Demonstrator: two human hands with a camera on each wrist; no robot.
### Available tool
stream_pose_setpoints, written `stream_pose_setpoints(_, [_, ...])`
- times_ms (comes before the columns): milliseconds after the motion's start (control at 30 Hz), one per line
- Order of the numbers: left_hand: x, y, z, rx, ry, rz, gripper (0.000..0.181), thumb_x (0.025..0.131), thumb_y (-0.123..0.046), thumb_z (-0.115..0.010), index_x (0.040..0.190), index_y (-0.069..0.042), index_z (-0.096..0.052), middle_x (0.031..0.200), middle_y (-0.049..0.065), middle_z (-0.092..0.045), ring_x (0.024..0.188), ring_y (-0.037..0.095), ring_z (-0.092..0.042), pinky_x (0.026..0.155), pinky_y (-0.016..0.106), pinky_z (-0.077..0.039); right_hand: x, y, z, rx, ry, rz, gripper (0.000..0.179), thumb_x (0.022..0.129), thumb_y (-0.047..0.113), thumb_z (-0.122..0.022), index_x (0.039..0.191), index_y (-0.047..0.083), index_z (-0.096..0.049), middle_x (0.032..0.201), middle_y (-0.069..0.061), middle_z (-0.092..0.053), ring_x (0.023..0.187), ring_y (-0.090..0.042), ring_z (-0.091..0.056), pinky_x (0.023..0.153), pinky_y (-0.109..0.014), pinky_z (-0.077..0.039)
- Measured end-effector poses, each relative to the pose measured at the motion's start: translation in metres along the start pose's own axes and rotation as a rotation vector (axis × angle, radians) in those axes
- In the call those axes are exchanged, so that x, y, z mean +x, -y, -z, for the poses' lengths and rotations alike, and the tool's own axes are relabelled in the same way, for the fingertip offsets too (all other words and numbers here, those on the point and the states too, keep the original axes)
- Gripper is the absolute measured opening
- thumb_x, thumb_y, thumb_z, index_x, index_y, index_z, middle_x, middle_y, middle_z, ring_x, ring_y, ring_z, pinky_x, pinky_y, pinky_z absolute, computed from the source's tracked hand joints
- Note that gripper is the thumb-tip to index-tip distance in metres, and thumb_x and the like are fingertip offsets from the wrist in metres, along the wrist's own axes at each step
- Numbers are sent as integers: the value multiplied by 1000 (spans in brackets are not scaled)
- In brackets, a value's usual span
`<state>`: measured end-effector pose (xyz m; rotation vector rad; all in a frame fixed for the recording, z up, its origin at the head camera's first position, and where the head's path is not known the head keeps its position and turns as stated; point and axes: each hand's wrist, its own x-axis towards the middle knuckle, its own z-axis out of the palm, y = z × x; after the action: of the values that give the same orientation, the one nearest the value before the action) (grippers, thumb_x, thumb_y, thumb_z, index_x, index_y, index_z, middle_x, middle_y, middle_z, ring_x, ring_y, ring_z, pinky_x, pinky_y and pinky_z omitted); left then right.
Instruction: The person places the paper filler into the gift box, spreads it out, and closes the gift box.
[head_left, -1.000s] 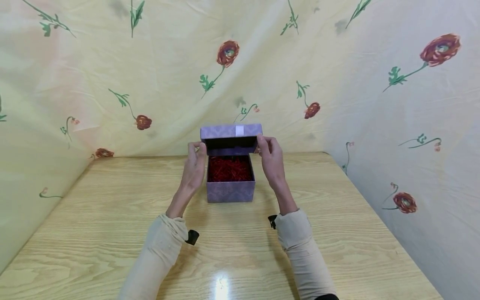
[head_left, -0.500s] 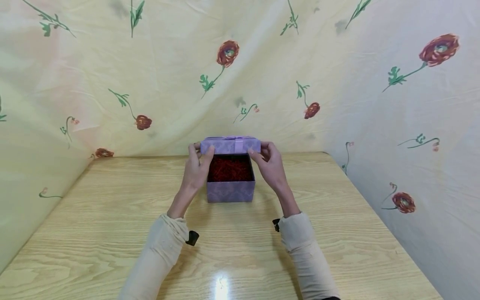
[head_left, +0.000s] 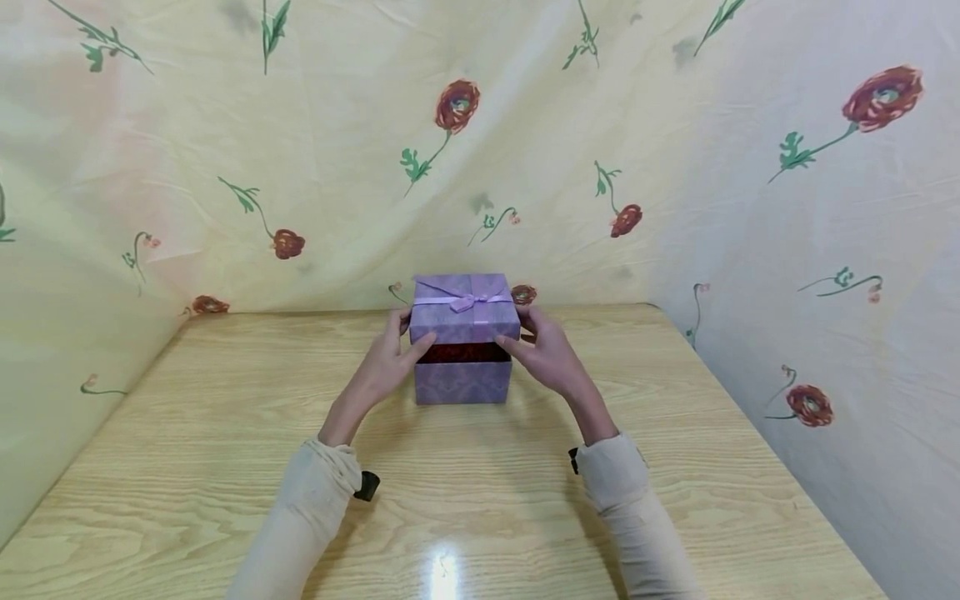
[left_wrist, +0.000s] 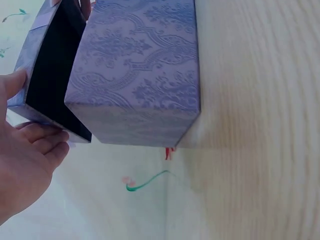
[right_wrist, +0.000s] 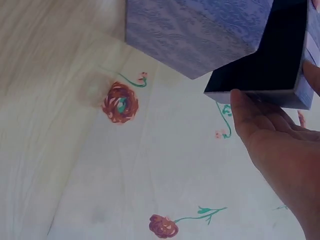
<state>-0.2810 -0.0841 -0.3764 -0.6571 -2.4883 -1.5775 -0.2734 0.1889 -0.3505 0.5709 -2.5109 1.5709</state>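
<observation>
A purple patterned gift box [head_left: 461,383] stands on the table, with red paper shred [head_left: 457,353] showing in the gap at its front. Over it is the matching lid [head_left: 442,321], tied with a lilac ribbon bow [head_left: 467,302] and tilted with its front raised. My left hand [head_left: 384,360] grips the lid's left side, thumb on the front face. On the opposite side my right hand [head_left: 553,354] holds the lid likewise. Both wrist views show the lid's dark inside and a gap between lid and box. The lid's back edge is hidden from the head view.
The wooden table [head_left: 225,450] reaches back to a flower-printed cloth [head_left: 337,167] hung behind it and along both sides. The box stands near the table's back edge. A black strap piece [head_left: 367,486] shows beside the left sleeve.
The lid has tipped from showing its dark underside to showing its ribboned top, and has come down and forward over the box. Both hands moved with it, thumbs shifting onto its front.
</observation>
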Motion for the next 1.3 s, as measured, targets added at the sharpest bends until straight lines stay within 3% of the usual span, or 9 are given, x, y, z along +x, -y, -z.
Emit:
stream_pose_setpoints(467, [-9,12,-3,-31,66,-1,61,107,-30,-61,151,1,-31,165,24,-26,153,37,-24,123,51,-23,-9,-15,-5,-124,51,-25,50,101,11,-70,142,-7,-47,147,-27,-52,141,-41,-45,113,-58,-39])
stream_pose_setpoints(900, [-13,22,-6,-28,70,-8,55,105,-26,-65,143,3,-36,163,28,-28,151,41,-26,122,54,-23,-13,-20,-10,-151,74,-15,54,99,8,-71,144,-9,-46,147,-28,-52,141,-42,-44,112,-59,-39])
stream_pose_setpoints(1300, [-14,26,-5,2,94,3,63,105,-26,-64,148,7,-31,162,30,-27,151,41,-26,122,52,-24,-15,-20,-11,-171,81,-45,57,100,11,-70,146,-11,-45,147,-28,-52,140,-42,-46,113,-57,-40])
